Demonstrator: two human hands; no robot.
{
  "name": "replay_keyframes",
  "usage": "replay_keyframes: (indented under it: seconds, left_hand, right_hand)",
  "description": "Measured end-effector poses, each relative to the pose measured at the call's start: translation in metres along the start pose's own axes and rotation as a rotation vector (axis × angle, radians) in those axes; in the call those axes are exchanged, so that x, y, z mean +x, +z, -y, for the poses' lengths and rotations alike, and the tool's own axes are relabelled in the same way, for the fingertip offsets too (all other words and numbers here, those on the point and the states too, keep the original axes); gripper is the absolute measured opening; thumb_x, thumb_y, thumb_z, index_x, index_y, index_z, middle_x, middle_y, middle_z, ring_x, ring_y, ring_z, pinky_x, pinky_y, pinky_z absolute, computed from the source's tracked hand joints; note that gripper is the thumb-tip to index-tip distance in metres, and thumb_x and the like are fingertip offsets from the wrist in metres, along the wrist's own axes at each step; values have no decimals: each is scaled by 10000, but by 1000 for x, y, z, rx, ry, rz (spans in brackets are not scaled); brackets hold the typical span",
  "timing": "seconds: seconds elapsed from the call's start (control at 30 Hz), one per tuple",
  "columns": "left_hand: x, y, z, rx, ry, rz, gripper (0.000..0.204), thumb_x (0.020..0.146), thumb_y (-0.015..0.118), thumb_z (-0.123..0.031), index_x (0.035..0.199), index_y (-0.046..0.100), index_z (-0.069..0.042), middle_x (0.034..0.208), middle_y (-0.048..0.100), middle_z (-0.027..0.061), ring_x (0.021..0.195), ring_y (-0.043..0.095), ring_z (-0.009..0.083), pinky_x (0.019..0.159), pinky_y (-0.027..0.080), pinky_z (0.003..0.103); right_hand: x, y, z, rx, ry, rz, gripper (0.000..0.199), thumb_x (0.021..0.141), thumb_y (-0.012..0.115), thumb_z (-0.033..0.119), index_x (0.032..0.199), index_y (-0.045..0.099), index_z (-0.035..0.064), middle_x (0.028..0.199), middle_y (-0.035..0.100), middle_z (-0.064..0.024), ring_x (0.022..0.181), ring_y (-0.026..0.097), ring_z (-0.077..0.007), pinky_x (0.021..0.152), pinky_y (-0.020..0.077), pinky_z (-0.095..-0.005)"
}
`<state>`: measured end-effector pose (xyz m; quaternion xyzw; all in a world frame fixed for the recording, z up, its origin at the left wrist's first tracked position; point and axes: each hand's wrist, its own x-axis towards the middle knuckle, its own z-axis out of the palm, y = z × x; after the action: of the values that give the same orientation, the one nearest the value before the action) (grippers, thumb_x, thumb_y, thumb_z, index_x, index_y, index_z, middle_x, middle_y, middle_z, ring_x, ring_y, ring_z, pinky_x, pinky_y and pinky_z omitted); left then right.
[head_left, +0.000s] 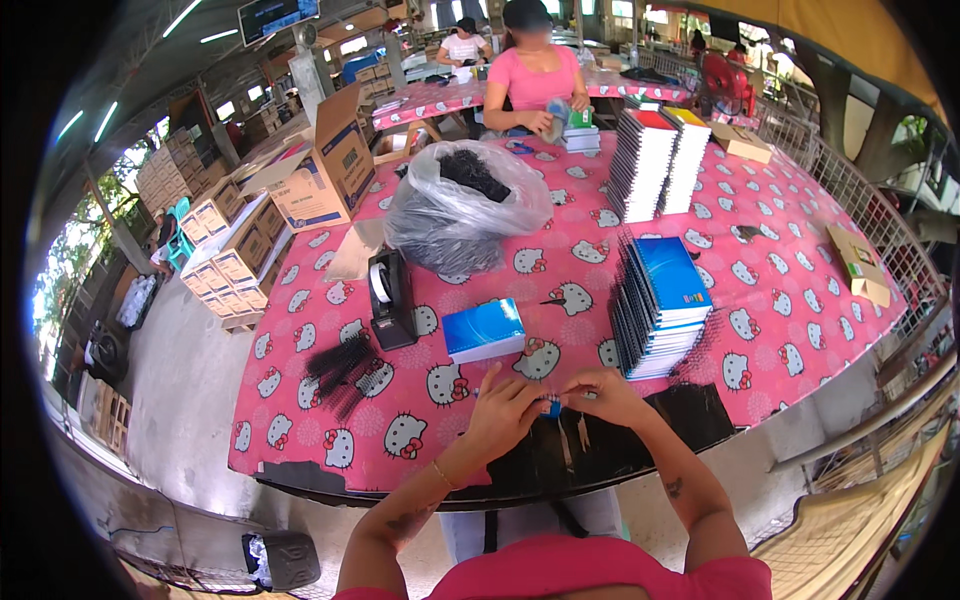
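Blue, mostly hidden, the piece seems light, stiff, best held by its edges; left hand and right hand pinch it, fingers narrow.

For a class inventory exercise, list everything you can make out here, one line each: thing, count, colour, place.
tablecloth: one, patterned pink, near table
spiral notebooks: one stack, blue-covered, right of centre
tall bound stacks: two, white-edged, red and yellow tops, behind those
blue pad: one, blue, table centre
tape dispenser: one, black, left
loose coils: uncountable, black, front left
plastic bag: one, clear, rear left
open carton: one, brown, left edge
floor cartons: many, brown, far left
bin: one, dark, floor
co-worker: one, pink shirt, opposite
small blue item: one, blue, at the fingers, partly hidden
left hand: one, bare, lower centre
right hand: one, bare, beside it
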<state>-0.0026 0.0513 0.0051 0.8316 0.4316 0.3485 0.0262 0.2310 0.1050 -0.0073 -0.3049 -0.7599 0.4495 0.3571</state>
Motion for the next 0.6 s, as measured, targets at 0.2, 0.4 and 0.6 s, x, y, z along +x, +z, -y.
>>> replay_keyframes:
  seconds: [0.2, 0.4, 0.6]
  left_hand:
    - [-1, -5, 1, -42, 35, 3, 245, 869, 731, -174, 1090, 660, -96, 956, 669, 73, 938, 652, 286, 975, 440, 474]
    - [-4, 2, -6, 43, 77, -7, 252, 866, 709, -115, 1104, 635, -78, 954, 658, 88, 908, 644, 307, 853, 479, 445]
    - [-5, -3, -2, 53, 75, -45, 256, 852, 695, -75, 1101, 637, -70, 953, 650, 93, 875, 632, 313, 800, 480, 433]
  right_hand:
    - [5, 13, 9, -101, -141, -39, 163, 764, 763, 39, 868, 648, -11, 795, 654, -111, 743, 667, -205, 676, 528, -319]
    - [3, 41, 12, -220, -102, -363, 164, 735, 722, 7, 792, 569, -5, 743, 581, -114, 694, 624, -266, 636, 511, -350]
    - [-5, 37, 17, -177, -126, -331, 195, 790, 730, 39, 973, 668, 7, 888, 673, -151, 807, 668, -330, 677, 539, -371]
